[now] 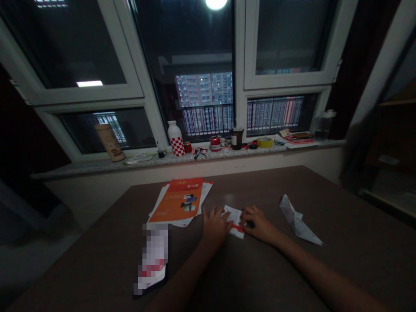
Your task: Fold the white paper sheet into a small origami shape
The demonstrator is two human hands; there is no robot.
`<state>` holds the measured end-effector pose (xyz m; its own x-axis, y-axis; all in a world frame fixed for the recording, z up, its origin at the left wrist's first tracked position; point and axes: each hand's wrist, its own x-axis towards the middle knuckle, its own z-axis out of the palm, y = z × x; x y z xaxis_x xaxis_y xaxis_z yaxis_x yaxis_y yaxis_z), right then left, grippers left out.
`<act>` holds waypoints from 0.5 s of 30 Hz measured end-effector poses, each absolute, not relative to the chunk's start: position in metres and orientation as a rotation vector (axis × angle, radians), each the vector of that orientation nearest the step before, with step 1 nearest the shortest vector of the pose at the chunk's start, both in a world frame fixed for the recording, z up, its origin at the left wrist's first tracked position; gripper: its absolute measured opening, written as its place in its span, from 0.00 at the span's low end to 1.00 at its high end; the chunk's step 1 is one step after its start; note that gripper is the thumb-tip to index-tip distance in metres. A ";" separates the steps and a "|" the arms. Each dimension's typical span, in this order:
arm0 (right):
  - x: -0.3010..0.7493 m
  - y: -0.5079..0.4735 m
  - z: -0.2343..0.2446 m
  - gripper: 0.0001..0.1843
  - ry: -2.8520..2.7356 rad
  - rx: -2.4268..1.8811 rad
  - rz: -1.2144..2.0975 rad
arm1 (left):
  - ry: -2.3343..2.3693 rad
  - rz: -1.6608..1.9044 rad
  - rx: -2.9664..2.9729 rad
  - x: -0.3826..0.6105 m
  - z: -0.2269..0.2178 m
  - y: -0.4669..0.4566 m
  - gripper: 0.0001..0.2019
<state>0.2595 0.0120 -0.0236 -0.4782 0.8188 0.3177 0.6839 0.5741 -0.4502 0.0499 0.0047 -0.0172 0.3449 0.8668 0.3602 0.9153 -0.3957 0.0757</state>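
Observation:
A small folded piece of white paper [233,213] with a red band lies on the brown table in front of me. My left hand [216,226] rests over its left side, fingers spread and fingertips on the paper. At the paper's right edge, my right hand [259,224] has its fingers curled and pressed together on it. Further right lies a separate folded paper shape [297,221], pointed at both ends and touched by neither hand.
An orange printed sheet [178,199] tops several papers beyond my left hand. A phone-like object [155,255], its face blurred out, lies nearer left. The windowsill holds a checkered bottle [176,141], a tan tumbler [110,143], a dark cup [236,138] and yellow tape [264,142].

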 end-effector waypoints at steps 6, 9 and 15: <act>0.260 0.013 -0.025 0.03 -2.326 -1.204 0.342 | -1.702 -0.453 -2.388 0.050 -0.018 0.007 0.22; 0.261 0.014 -0.026 0.03 -2.329 -1.205 0.334 | -1.725 -0.442 -2.379 0.049 -0.019 0.010 0.25; 0.261 0.014 -0.027 0.05 -2.335 -1.184 0.336 | -1.748 -0.435 -2.383 0.049 -0.022 0.016 0.28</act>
<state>0.2613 0.0144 -0.0274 -0.4992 0.8057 0.3187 0.6832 0.5923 -0.4271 0.0492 0.0157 -0.0223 0.2772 0.9055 0.3214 0.9504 -0.3075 0.0466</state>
